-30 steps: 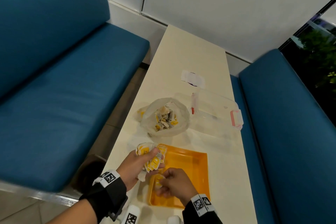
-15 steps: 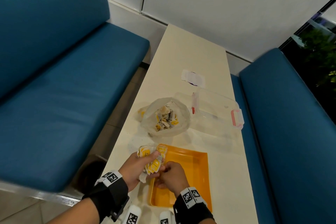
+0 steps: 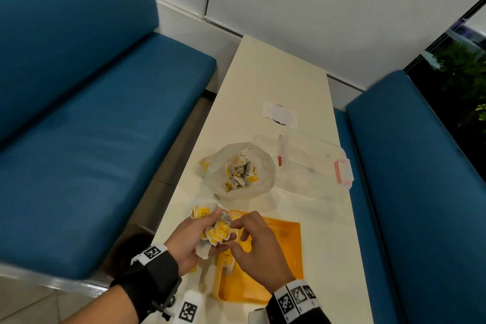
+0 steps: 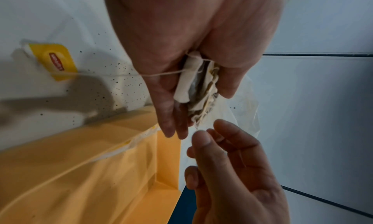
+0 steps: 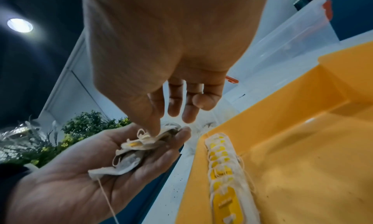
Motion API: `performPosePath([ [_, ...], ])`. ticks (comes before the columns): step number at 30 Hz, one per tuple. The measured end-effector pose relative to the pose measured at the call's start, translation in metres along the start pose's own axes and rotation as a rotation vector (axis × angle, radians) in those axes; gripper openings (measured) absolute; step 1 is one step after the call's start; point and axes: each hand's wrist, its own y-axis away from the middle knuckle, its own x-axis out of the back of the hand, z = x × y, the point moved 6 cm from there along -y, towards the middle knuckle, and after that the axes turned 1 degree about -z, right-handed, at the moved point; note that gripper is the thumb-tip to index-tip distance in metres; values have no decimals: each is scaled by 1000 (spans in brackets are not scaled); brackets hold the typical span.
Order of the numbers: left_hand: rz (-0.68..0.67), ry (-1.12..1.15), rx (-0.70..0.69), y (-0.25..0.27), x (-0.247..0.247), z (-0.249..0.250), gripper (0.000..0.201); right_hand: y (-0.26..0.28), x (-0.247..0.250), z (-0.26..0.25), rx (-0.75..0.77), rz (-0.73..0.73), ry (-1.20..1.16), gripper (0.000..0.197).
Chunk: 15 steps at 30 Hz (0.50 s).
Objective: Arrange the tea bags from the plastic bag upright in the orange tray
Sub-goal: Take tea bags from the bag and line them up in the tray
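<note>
My left hand point(image 3: 189, 239) grips a bunch of yellow-tagged tea bags point(image 3: 218, 229) over the left rim of the orange tray point(image 3: 284, 252). In the left wrist view the tea bags point(image 4: 199, 87) sit between fingers and palm, and one tag point(image 4: 54, 60) hangs out on its string onto the table. My right hand point(image 3: 252, 242) is at the bunch with loosely curved fingers. Its thumb tip touches the top tea bag point(image 5: 145, 139), and nothing shows pinched. A row of tea bags point(image 5: 224, 171) stands upright along the tray's point(image 5: 302, 147) left wall. The plastic bag point(image 3: 242, 168) lies open beyond the tray with more tea bags inside.
A clear plastic box point(image 3: 315, 163) with pink latches stands right of the bag. A white paper point(image 3: 278, 114) lies further back on the narrow cream table point(image 3: 268, 73). Blue benches point(image 3: 79, 139) flank the table on both sides.
My right hand has come up out of the tray's near left corner to the bunch in my left hand. The left hand has stayed roughly in place.
</note>
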Motion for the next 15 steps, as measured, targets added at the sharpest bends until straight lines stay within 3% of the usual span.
performPosePath([
  [10,-20,1,-1,2,-5,3,43,-9,3,10,-58,60,-127,21],
  [15,-15,5,11,4,-6,5,35,-9,13,20,-204,109,-324,24],
])
